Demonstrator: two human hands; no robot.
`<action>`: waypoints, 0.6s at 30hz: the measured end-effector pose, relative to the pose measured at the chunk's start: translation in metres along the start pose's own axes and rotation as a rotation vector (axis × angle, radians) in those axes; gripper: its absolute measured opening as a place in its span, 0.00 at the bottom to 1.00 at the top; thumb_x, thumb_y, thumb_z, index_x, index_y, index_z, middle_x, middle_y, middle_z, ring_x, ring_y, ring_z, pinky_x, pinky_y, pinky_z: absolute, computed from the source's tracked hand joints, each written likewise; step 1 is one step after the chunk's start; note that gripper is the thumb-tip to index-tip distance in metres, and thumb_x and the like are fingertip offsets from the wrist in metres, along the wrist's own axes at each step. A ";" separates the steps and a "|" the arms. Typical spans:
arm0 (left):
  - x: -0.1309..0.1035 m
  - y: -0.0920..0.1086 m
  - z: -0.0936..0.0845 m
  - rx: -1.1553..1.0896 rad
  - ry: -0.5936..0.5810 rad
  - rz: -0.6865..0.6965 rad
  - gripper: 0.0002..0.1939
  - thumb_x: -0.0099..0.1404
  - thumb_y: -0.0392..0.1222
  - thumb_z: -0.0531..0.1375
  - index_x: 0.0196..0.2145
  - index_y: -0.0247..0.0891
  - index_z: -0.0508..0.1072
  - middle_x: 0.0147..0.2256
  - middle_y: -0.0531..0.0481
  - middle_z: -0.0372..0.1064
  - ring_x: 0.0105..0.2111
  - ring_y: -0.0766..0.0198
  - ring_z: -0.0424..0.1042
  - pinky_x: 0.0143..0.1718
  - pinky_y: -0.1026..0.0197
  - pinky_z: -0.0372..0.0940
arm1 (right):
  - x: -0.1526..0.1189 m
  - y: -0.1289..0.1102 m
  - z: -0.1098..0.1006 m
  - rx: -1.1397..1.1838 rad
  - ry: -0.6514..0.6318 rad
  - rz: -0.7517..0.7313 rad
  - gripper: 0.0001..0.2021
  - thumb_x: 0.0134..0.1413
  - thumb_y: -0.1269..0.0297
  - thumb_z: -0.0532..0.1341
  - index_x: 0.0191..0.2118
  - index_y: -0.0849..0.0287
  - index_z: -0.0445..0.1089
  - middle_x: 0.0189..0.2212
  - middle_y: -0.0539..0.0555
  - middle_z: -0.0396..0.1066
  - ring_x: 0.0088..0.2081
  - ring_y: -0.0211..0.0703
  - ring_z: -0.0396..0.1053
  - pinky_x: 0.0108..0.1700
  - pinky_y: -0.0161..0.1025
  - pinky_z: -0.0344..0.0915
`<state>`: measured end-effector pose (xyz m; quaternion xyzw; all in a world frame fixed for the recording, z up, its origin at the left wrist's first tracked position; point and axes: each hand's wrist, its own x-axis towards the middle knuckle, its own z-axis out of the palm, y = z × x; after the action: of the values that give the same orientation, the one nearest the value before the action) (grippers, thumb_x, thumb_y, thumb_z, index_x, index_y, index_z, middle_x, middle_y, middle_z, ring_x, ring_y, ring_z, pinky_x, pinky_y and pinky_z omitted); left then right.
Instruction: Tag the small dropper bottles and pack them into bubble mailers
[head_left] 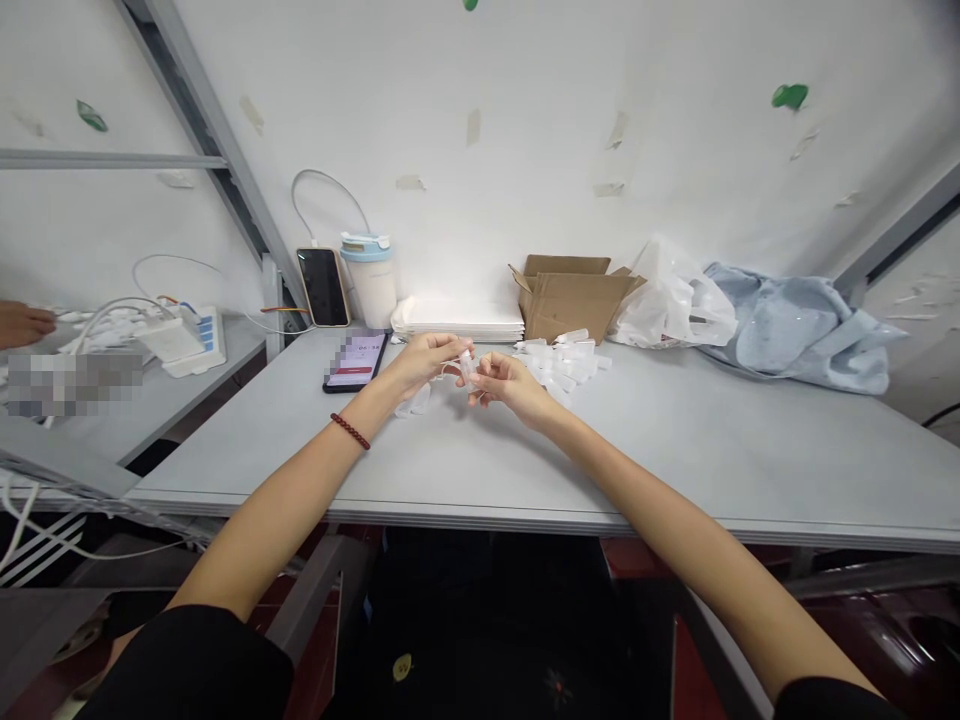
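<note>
Both my hands meet over the middle of the grey table (pixel 480 470). My left hand (pixel 426 365), with a dark red bead bracelet (pixel 350 431) at the wrist, pinches the top of a small translucent white bottle (pixel 468 368). Around the lower part of that same bottle close the fingers of my right hand (pixel 504 382). A few similar translucent pieces (pixel 414 403) lie beneath my left hand. Just beyond my right hand, to its right, is a pile of several small translucent bottles (pixel 562 362).
Behind my hands stand a phone (pixel 324 287), a cup (pixel 370 280), a white stack (pixel 457 320), a cardboard box (pixel 574 300), a plastic bag (pixel 675 300) and blue cloth (pixel 806 330). Another phone (pixel 356 362) lies left. Another person's hand (pixel 26 324) shows far left, near a power strip (pixel 196 345).
</note>
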<state>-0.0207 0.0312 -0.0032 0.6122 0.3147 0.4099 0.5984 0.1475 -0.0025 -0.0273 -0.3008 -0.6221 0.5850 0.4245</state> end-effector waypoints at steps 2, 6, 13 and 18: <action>0.001 -0.002 -0.001 0.108 0.020 0.011 0.17 0.56 0.50 0.65 0.23 0.32 0.72 0.23 0.49 0.69 0.22 0.68 0.67 0.27 0.62 0.61 | 0.001 0.002 -0.001 -0.070 0.027 -0.019 0.19 0.47 0.57 0.63 0.27 0.56 0.49 0.32 0.52 0.72 0.25 0.36 0.70 0.26 0.34 0.58; 0.002 -0.003 -0.002 0.217 0.122 0.014 0.17 0.52 0.52 0.66 0.23 0.32 0.73 0.22 0.50 0.68 0.21 0.69 0.65 0.28 0.63 0.60 | 0.003 0.007 -0.001 -0.200 0.062 -0.069 0.16 0.49 0.58 0.61 0.29 0.55 0.50 0.30 0.50 0.70 0.24 0.35 0.69 0.25 0.34 0.57; 0.000 0.001 -0.004 0.226 0.064 -0.054 0.21 0.51 0.57 0.65 0.25 0.32 0.74 0.25 0.48 0.69 0.27 0.65 0.68 0.31 0.60 0.63 | 0.002 0.010 -0.001 -0.440 0.194 -0.193 0.09 0.51 0.60 0.57 0.31 0.55 0.54 0.26 0.45 0.64 0.24 0.36 0.65 0.28 0.36 0.57; -0.002 0.005 -0.010 0.354 0.016 -0.095 0.20 0.53 0.56 0.64 0.26 0.33 0.75 0.28 0.46 0.70 0.29 0.64 0.69 0.33 0.60 0.64 | 0.003 0.012 -0.004 -0.574 0.248 -0.227 0.07 0.52 0.62 0.55 0.34 0.54 0.54 0.31 0.48 0.63 0.24 0.36 0.62 0.29 0.38 0.58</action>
<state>-0.0311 0.0336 0.0007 0.6893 0.4153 0.3239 0.4975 0.1483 0.0035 -0.0385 -0.4059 -0.7347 0.2938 0.4574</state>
